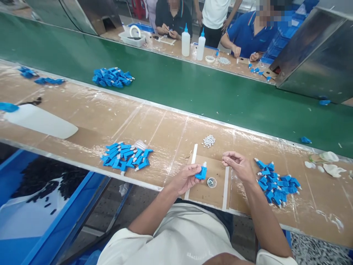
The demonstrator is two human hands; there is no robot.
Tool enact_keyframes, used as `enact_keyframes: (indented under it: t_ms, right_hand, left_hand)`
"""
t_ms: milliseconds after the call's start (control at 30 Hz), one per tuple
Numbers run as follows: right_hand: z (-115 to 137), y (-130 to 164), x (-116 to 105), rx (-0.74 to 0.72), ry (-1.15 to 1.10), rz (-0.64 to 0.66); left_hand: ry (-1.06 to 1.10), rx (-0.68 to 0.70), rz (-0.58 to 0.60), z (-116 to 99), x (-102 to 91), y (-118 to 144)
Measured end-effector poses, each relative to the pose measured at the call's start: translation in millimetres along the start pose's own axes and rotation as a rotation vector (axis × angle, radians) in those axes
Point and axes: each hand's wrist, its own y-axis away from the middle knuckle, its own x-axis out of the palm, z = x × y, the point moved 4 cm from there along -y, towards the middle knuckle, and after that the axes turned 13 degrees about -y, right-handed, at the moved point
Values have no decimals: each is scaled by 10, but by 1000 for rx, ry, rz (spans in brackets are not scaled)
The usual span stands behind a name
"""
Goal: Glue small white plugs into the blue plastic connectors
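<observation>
The green belt (193, 84) runs off both sides of the frame, and a steel housing (317, 55) covers its far right end. The table (91, 114) is cut off left and right too; its near edge hides the person's lap. At lower left a blue bin (16, 235) is only partly in view, and its dark contents are too blurred to name. A white bottle (41, 121) lies on its side at the left, its neck out of frame. Across the belt, co-workers sit at the far side, their hands busy with things too small to tell. Near the person, a pile (125, 156) of blue parts lies to the left and a second pile (277, 184) to the right, just beside the right wrist. A cluster of white caps (209, 140) sits beyond the hands. The left hand (186, 178) is curled, thumb and fingers pinching one blue part (202, 172) with a white tip pointing up, held just above a taped square on the table. The right hand (239, 165) is loosely closed, fingertips drawn together; whether it pinches something tiny cannot be told. A small round dish (211, 182) lies on the table below the held part.
</observation>
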Motion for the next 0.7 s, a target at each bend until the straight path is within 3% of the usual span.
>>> enact_keyframes:
  t_ms: [267, 467, 700]
  right_hand:
    - [91, 342, 31, -136, -136, -124]
    - [189, 537, 166, -200, -192, -40]
    - [185, 625, 193, -214, -215, -36]
  left_hand:
    - [-37, 0, 29, 61, 76, 23]
    - [-33, -10, 45, 53, 122, 23]
    - [-76, 29, 90, -27, 185, 37]
